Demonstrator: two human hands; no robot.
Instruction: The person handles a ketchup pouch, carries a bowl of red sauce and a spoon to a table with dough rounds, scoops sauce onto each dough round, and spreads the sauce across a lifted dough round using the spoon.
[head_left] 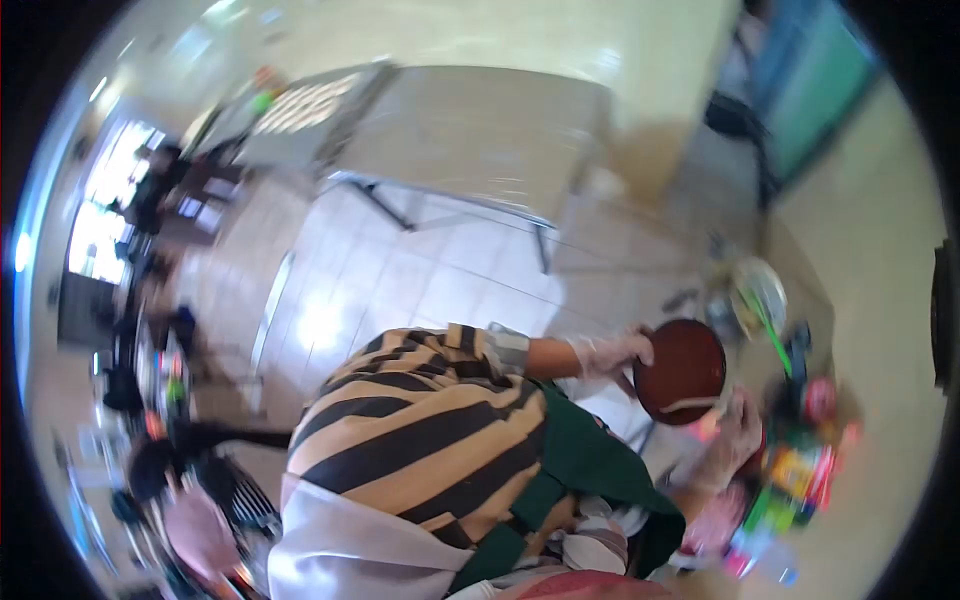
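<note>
A round, dark brown pan or bowl (pixel 680 370) is held up, tilted towards me, on the right side of the view. My left hand (pixel 612 355), in a clear plastic glove and below a striped sleeve, grips its near left edge. Also gloved, my right hand (pixel 738 432) is closed by the lower right rim. A pale, thin utensil (pixel 690 403) runs from its fingers across the pan's lower part; blur hides its exact kind. Beyond the pan stands a metal bowl (pixel 760 295) with a bright green handle (pixel 768 330) leaning in it.
Colourful packets (pixel 800 475) and bottles crowd the surface beside my right hand. A covered table (pixel 470 135) stands across the tiled floor, with a tray of pale round pieces (pixel 305 103) at its left. Other people (pixel 200 520) are at the lower left.
</note>
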